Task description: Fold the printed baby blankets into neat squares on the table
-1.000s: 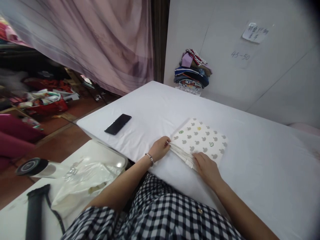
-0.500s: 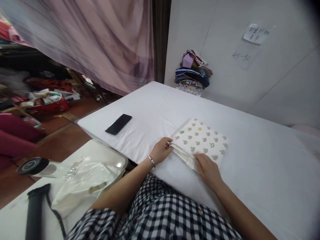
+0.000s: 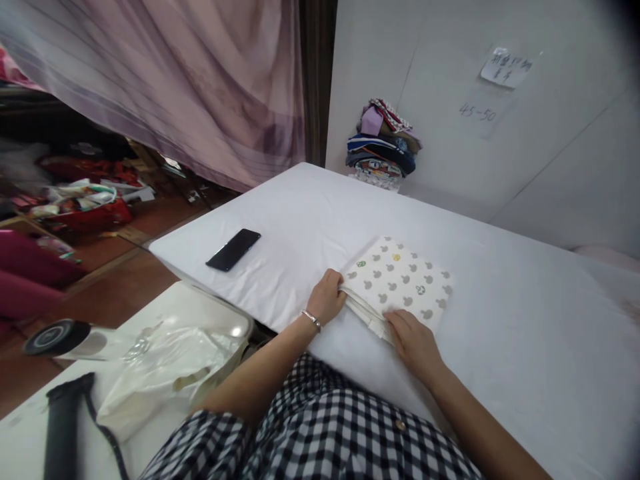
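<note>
A folded white cloth [image 3: 400, 277] with grey apple-like prints and a few green and yellow ones lies flat on the white-covered table [image 3: 505, 333]. Its layered near edge faces me. My left hand [image 3: 327, 298], with a silver bracelet at the wrist, is closed on the cloth's near left corner. At the near right corner, my right hand [image 3: 411, 337] grips the same edge, thumb side under the layers and fingers on top. The undersides of both hands are hidden.
A black phone [image 3: 233, 250] lies on the table's left part. Folded clothes [image 3: 383, 150] are stacked at the back by the wall. Lower left, a white side surface holds a plastic bag [image 3: 170, 367], a clear cup with a dark lid [image 3: 59, 338] and a dark strapped object [image 3: 65, 420].
My left hand has turned slightly and its fingers have closed more over the cloth's corner. The right hand stays nearly in place. The whole view has shifted a little.
</note>
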A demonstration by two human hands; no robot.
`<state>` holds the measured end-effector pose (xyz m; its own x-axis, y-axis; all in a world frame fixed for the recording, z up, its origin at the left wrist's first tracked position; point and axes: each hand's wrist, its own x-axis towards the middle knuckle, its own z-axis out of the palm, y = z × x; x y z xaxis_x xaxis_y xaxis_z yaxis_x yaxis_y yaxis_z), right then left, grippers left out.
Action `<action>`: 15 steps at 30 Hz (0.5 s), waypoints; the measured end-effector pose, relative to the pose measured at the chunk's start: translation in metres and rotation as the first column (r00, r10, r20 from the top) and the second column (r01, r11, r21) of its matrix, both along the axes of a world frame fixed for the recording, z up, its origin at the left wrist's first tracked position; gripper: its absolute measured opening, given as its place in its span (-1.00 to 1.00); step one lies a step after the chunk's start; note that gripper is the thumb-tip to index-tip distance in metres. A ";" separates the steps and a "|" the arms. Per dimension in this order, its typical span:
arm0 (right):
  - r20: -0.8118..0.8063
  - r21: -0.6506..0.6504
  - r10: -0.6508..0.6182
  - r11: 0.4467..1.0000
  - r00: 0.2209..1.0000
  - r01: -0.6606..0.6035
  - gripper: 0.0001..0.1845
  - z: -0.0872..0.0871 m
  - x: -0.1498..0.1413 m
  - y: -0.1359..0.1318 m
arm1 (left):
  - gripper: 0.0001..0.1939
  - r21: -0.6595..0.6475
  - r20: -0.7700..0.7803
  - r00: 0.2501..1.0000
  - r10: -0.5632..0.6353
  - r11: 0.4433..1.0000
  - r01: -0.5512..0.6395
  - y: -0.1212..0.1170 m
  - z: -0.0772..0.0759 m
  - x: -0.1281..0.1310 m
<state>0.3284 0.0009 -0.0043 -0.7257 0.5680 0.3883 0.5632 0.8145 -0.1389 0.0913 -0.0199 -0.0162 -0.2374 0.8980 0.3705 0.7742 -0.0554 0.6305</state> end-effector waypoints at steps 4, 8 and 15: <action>0.041 0.018 -0.004 1.000 0.999 0.003 -0.70 0.003 -0.005 -0.004 | -0.77 0.000 0.037 0.999 0.001 1.000 -0.001 0.002 0.000 -0.002; 0.101 -0.022 -0.014 1.000 0.995 0.016 -0.74 0.010 -0.009 -0.010 | -0.82 -0.051 0.096 0.995 0.033 0.998 -0.029 0.002 0.004 -0.004; 0.154 -0.041 -0.005 0.999 0.988 0.011 -0.65 0.011 -0.008 -0.017 | -0.87 -0.084 0.192 0.979 0.060 0.995 -0.045 0.002 0.001 -0.008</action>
<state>0.3205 -0.0164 0.0062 -0.7704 0.5874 0.2480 0.5871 0.8052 -0.0836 0.0830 -0.0176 -0.0157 -0.3456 0.9068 0.2414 0.6368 0.0376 0.7701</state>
